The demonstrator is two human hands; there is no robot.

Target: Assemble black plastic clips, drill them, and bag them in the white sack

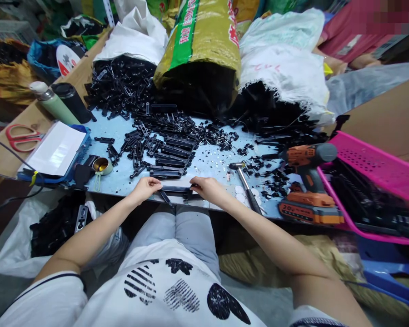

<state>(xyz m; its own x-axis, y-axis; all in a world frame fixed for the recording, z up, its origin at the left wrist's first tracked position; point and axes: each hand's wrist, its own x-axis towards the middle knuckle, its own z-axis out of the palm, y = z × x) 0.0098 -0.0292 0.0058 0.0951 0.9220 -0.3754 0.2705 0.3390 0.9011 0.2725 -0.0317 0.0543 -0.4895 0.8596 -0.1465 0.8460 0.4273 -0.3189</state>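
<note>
A long black plastic bar (176, 189) lies level at the table's front edge, one end at each hand. My left hand (146, 189) pinches its left end between thumb and fingers. At the other end, the closed fingers of my right hand (207, 187) grip the bar and hide its tip. A short black piece (165, 198) slants down below the bar near my left fingers; whether it is joined to the bar I cannot tell. Just beyond, several similar black bars (173, 162) lie stacked in a row. To the right rests a hammer (246, 184).
An orange cordless drill (308, 181) stands at the right beside a pink basket (378, 170) of black parts. Sacks spill black parts (122, 86) at the back. Left are a small metal cup (102, 166), red scissors (23, 138), paper (56, 147) and bottles (56, 103). Another person's arm (332, 63) shows far right.
</note>
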